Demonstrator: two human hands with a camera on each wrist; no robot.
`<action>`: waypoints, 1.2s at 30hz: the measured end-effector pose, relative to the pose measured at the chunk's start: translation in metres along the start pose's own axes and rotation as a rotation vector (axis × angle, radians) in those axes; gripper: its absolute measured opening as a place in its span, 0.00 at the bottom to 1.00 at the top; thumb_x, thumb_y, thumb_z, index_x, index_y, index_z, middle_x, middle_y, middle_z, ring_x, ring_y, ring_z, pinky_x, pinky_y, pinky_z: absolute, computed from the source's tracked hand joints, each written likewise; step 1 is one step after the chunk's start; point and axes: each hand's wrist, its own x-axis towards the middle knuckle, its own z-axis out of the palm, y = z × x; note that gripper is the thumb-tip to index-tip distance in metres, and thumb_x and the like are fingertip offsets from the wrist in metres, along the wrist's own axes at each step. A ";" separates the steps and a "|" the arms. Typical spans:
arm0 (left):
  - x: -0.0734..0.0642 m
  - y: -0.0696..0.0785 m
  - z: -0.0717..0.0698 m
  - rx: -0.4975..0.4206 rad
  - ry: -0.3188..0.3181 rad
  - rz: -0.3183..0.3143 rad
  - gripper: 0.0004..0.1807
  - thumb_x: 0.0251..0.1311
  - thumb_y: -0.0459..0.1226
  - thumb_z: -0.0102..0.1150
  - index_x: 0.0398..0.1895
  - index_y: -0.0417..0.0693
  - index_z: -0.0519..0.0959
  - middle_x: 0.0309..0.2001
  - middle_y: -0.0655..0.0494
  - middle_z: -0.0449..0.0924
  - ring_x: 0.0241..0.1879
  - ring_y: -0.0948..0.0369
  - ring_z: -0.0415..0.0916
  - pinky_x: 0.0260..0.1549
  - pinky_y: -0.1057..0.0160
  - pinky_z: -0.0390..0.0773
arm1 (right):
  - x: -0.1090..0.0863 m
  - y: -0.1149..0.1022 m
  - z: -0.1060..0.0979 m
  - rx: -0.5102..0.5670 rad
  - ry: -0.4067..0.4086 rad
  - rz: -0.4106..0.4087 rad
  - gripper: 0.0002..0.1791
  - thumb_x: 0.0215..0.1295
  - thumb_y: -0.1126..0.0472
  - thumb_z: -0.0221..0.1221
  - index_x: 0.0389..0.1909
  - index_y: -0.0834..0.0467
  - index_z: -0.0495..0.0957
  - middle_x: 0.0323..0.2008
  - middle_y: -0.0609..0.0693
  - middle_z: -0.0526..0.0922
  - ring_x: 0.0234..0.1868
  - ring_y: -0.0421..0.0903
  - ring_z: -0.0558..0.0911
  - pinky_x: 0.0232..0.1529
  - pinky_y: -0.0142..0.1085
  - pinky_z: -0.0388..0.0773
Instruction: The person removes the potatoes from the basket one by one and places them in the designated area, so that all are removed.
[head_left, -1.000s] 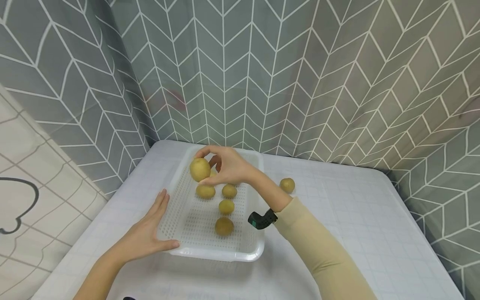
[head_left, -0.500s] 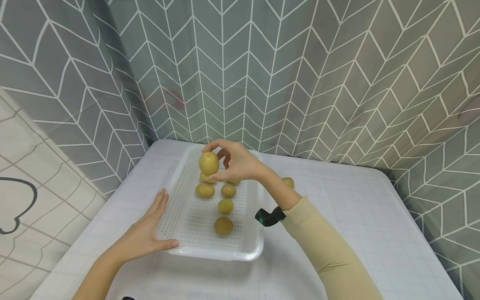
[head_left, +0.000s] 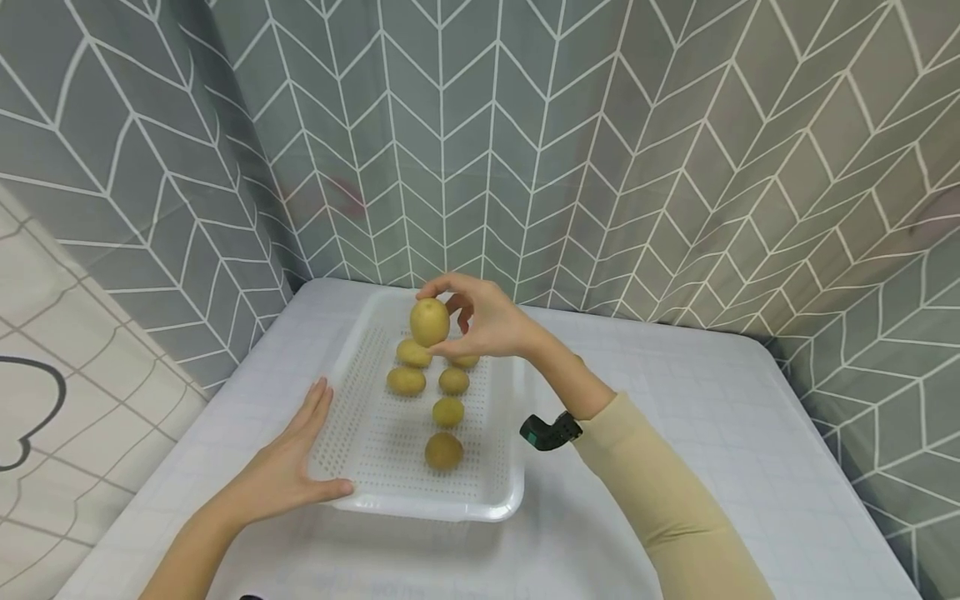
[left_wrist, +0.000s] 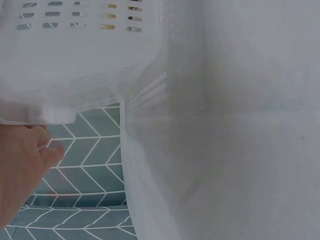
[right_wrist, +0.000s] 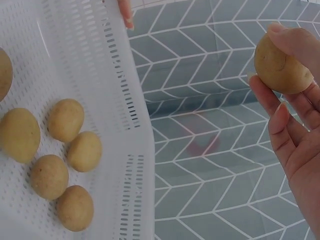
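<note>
My right hand (head_left: 491, 323) pinches a yellow potato (head_left: 430, 323) between thumb and fingertips, raised above the far part of a white perforated basket (head_left: 427, 505). In the right wrist view the held potato (right_wrist: 280, 67) shows beyond the basket's edge. Several potatoes lie on the basket floor, such as a large round potato (head_left: 444, 451) near the front and an oval potato (head_left: 406, 382) at mid-left. My left hand (head_left: 281, 471) rests against the near left corner, its fingers straight along the side and its thumb on the front rim.
A white cloth (head_left: 675, 417) covers the table. Grey chevron-patterned curtains (head_left: 525, 150) enclose the back and sides. A sliver of another potato (head_left: 579, 358) peeks out behind the right forearm, to the right of the basket. At the front edge shows a small dark object (head_left: 251, 597).
My right hand has lifted the potato slightly and carried it to the right, uncovering a potato at the basket's far left. The left hand stays at the corner.
</note>
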 end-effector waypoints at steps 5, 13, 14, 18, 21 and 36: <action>0.000 0.000 0.000 -0.003 0.000 -0.003 0.69 0.43 0.57 0.72 0.75 0.36 0.37 0.76 0.43 0.29 0.72 0.38 0.38 0.56 0.30 0.60 | -0.003 -0.001 -0.003 -0.001 -0.001 0.022 0.32 0.42 0.66 0.75 0.52 0.59 0.75 0.48 0.47 0.80 0.37 0.40 0.82 0.27 0.35 0.76; 0.001 -0.001 0.001 0.002 0.006 -0.001 0.69 0.42 0.56 0.73 0.76 0.37 0.37 0.76 0.43 0.28 0.71 0.35 0.41 0.54 0.30 0.61 | -0.007 -0.001 -0.010 0.013 0.009 0.041 0.32 0.42 0.68 0.75 0.52 0.60 0.75 0.49 0.49 0.80 0.36 0.41 0.82 0.27 0.35 0.74; 0.001 -0.001 0.001 0.003 0.006 0.001 0.69 0.42 0.56 0.73 0.76 0.37 0.37 0.76 0.43 0.29 0.71 0.35 0.41 0.54 0.30 0.61 | -0.008 -0.001 -0.011 0.014 0.012 0.044 0.32 0.42 0.68 0.75 0.52 0.61 0.75 0.49 0.49 0.80 0.36 0.42 0.82 0.27 0.35 0.74; 0.001 -0.001 0.001 0.008 0.007 0.005 0.69 0.42 0.57 0.73 0.76 0.37 0.37 0.76 0.44 0.29 0.71 0.35 0.42 0.54 0.30 0.62 | -0.011 -0.002 -0.013 0.008 0.023 0.060 0.32 0.42 0.67 0.75 0.51 0.61 0.75 0.49 0.50 0.81 0.37 0.42 0.82 0.28 0.35 0.75; 0.001 -0.001 0.000 0.018 0.010 0.007 0.69 0.42 0.57 0.73 0.76 0.36 0.37 0.76 0.44 0.29 0.70 0.34 0.43 0.54 0.30 0.62 | -0.013 -0.002 -0.015 0.007 0.028 0.064 0.32 0.42 0.67 0.74 0.52 0.60 0.75 0.49 0.49 0.80 0.37 0.42 0.82 0.28 0.34 0.75; 0.001 -0.001 -0.001 0.010 0.008 -0.002 0.70 0.41 0.56 0.73 0.76 0.37 0.37 0.76 0.44 0.29 0.70 0.33 0.44 0.53 0.30 0.63 | -0.019 0.004 -0.025 0.001 0.049 0.016 0.33 0.41 0.70 0.74 0.53 0.63 0.74 0.49 0.52 0.79 0.36 0.43 0.82 0.27 0.35 0.74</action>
